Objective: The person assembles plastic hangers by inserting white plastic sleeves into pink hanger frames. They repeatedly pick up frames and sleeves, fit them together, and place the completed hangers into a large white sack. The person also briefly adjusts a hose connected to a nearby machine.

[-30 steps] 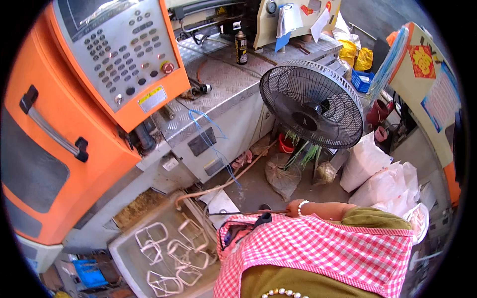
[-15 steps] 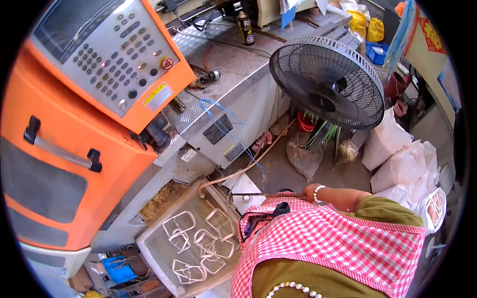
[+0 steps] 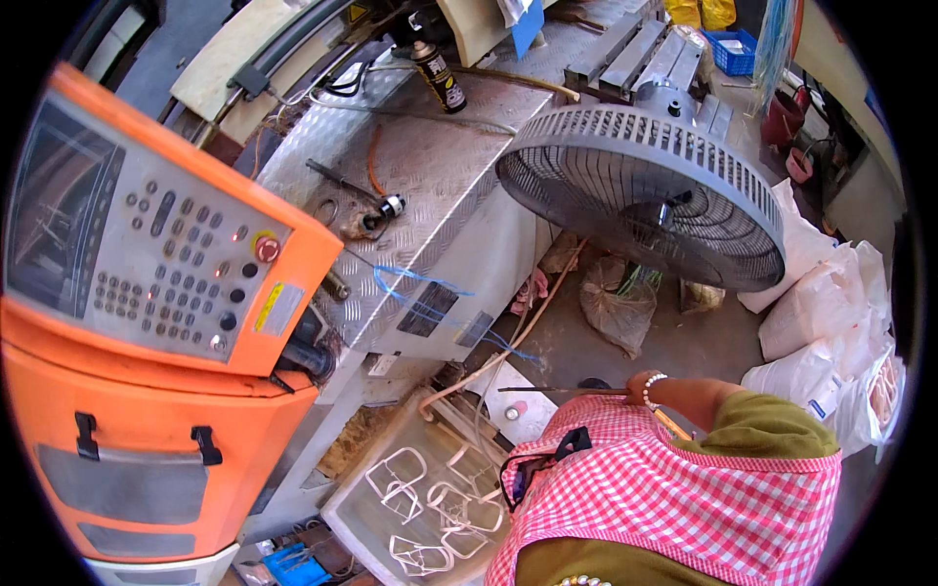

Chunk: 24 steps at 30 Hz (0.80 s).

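My right hand (image 3: 640,389) wears a white beaded bracelet and is closed around one end of a thin dark rod (image 3: 562,391). The rod points left across the front of my pink checked apron (image 3: 674,488). Below that wrist an orange-yellow stick (image 3: 672,425) shows in part; whether I hold it cannot be told. My left hand is out of view. To the left of the apron stands a pale tub (image 3: 342,518) with several white looped plastic frames (image 3: 398,481) in it.
An orange machine (image 3: 147,410) with a control panel (image 3: 186,254) fills the left. A spray can (image 3: 439,76) stands on the metal bench (image 3: 430,156). A large black fan (image 3: 645,190) is ahead. White sacks (image 3: 811,308) stand at the right, and a tied plastic bag (image 3: 618,308) lies on the floor.
The view has turned, so the panel sits further left and the tub further right. My right hand keeps its grip on the rod. The orange-yellow stick now shows below the wrist.
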{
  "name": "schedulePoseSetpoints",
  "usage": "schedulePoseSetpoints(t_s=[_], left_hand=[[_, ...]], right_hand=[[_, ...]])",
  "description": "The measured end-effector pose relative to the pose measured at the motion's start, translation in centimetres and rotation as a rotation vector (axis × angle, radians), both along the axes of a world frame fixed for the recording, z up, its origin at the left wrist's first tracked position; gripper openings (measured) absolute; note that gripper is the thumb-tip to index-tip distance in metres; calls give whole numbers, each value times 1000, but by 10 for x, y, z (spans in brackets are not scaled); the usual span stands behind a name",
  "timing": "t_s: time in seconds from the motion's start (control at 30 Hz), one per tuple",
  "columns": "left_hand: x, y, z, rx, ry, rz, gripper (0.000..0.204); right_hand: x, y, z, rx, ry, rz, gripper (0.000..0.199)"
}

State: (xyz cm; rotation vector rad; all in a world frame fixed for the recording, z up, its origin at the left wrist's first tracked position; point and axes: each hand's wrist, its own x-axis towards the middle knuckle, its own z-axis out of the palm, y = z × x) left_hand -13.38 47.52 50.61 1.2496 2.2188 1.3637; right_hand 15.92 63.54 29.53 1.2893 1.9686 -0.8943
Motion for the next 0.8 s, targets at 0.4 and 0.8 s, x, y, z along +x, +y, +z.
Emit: schedulePoseSetpoints(t_s=[0.4,0.8], left_hand=[[26,50,12,-53,120,51,47],[48,72,20,-72,196,104,46]], right_hand=[[24,38,-18,-109,-90,-157,49],[57,9,-206,-92,-6,-133,45]])
